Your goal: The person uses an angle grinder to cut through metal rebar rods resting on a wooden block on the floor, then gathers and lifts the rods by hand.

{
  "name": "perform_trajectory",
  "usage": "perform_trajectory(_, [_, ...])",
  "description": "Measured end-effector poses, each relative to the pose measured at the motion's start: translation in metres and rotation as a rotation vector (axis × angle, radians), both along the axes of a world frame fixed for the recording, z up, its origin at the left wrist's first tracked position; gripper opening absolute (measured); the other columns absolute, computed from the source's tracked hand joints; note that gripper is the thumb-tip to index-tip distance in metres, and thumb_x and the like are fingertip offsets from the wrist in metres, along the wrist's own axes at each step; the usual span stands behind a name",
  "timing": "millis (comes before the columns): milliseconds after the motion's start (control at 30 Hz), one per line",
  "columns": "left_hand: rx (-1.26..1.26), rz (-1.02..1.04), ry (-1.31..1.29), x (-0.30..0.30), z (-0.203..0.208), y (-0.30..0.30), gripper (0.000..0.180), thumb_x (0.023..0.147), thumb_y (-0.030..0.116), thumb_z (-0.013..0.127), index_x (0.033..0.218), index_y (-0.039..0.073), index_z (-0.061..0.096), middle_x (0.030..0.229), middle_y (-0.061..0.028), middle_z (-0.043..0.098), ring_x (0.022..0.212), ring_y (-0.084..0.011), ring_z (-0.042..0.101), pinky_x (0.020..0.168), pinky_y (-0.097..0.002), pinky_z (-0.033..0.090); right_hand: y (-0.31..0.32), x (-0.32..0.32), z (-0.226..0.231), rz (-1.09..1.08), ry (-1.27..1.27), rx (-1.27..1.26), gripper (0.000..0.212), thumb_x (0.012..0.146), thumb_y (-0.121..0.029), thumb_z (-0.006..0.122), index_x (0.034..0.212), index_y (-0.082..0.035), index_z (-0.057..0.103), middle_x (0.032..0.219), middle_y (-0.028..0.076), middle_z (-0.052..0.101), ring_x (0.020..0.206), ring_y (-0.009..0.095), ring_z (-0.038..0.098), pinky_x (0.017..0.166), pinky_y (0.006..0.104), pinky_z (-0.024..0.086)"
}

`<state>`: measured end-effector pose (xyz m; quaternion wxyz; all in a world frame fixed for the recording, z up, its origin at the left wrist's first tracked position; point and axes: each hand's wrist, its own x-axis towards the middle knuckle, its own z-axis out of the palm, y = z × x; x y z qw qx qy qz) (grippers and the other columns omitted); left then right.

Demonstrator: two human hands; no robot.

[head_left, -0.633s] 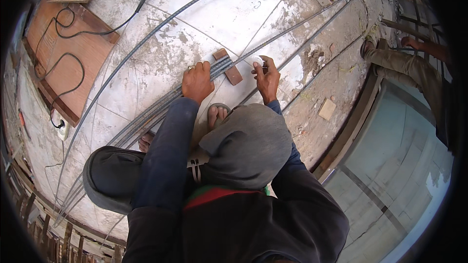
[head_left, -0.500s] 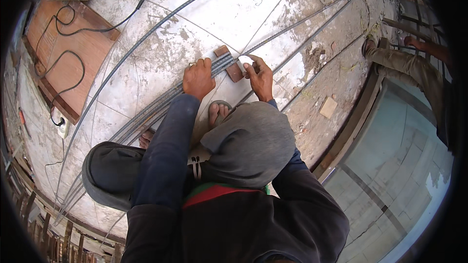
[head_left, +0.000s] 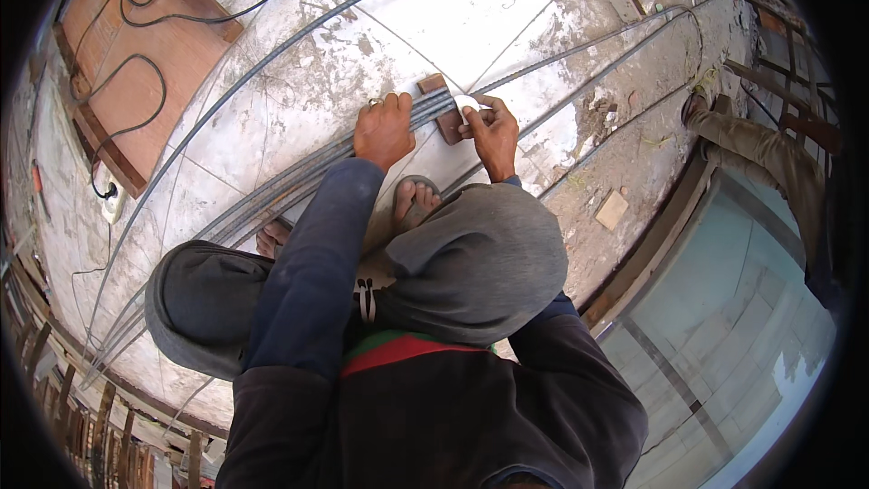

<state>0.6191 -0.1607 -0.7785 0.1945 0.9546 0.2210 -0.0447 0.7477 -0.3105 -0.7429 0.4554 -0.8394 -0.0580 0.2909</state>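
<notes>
A bundle of several steel reinforcing bars (head_left: 312, 161) slants across the floor, its ends resting on a reddish-brown block (head_left: 450, 125). My left hand (head_left: 385, 129) is closed over the bars just left of the block. At the bar ends, my right hand (head_left: 491, 134) pinches a small flat white piece (head_left: 465, 106) with a rounded edge, held against or very close to the ends. Whether it touches them I cannot tell. My right fingers partly cover the piece.
A long curved bar (head_left: 272, 52) crosses the floor at the left, near a wooden board (head_left: 154, 63) with a black cable (head_left: 195, 18). More bars (head_left: 593, 68) run to the upper right. Another person's leg (head_left: 751, 131) is at the right, beside a glass pane (head_left: 724, 308).
My right hand has turned slightly, and the white piece now shows plainly at the bar ends. My left hand stays on the bars. The whole view has shifted a little.
</notes>
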Motion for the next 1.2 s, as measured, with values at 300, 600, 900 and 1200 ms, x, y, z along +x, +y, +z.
perform_trajectory(300, [0.033,-0.005,-0.01,-0.001,-0.003,-0.001,0.042,0.072,0.027,0.077,0.099,0.011,0.048,0.09,-0.0078,0.058,0.08,-0.0277,0.066,0.071,-0.0401,0.051,0.012,-0.001,0.006,0.049,-0.158,-0.108,0.031,0.086,-0.015,0.072,0.11,0.004,0.065,0.07,0.013,0.071,0.06,0.019,0.071,0.058,0.031,0.054])
perform_trajectory(600, [0.026,-0.01,-0.014,0.001,0.0,-0.001,0.042,0.072,0.027,0.077,0.098,0.01,0.05,0.089,-0.0079,0.059,0.078,-0.0277,0.067,0.069,-0.0395,0.051,0.003,-0.008,0.014,0.118,-0.293,-0.116,0.026,0.085,-0.013,0.07,0.105,0.004,0.066,0.065,0.013,0.069,0.06,0.021,0.071,0.057,0.0331,0.053])
perform_trajectory(900, [-0.052,0.011,0.075,-0.004,0.002,0.005,0.043,0.074,0.028,0.078,0.104,0.011,0.053,0.096,-0.0096,0.057,0.085,-0.0281,0.066,0.076,-0.0422,0.048,-0.075,-0.05,0.013,-0.229,-0.001,-0.131,0.028,0.09,-0.01,0.067,0.115,0.004,0.063,0.08,0.013,0.067,0.07,0.019,0.066,0.062,0.0325,0.051])
perform_trajectory(1200, [-0.038,0.018,-0.017,0.004,0.009,-0.003,0.048,0.068,0.032,0.082,0.106,0.014,0.059,0.107,-0.0121,0.048,0.11,-0.0336,0.051,0.086,-0.047,0.038,-0.049,0.058,0.016,-0.086,-0.759,-0.229,0.038,0.091,-0.018,0.068,0.124,0.0,0.062,0.112,0.018,0.063,0.1,0.031,0.061,0.088,0.0407,0.049])
